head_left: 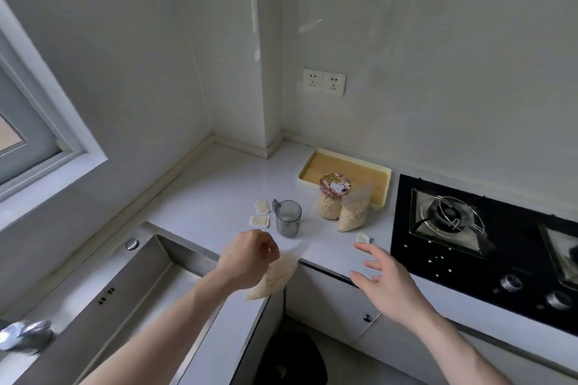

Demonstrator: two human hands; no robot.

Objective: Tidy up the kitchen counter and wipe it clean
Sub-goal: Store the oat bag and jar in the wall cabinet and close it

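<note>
1. Tidying is the step I am working through; wiping is not yet begun, and I am seeing no cloth anywhere on the desk.
2. My left hand is pinching the top of a clear bag of grain, fingers curled tight on it, and the bag is hanging over the front edge of the desk, beside the sink.
3. My right hand is hovering with fingers spread and holding nothing, just in front of a small sachet near the hob.
4. Judging from this, the next move is asking me to set the bag somewhere sensible, probably the yellow tray at the back, and to gather the loose packets.
5. Still standing on the desk: a grey measuring cup, two more sachets just left of it, a lidded jar and a second bag leaning against the tray's front edge.
6. The bag is soft and will be sagging, so I am thinking a supporting hand beneath would help.
7. The room is a white-walled corner with a double socket above the tray and a window at left.
8. Something silvery, blurred, is lying at the lower left; I cannot tell what it is.
</note>
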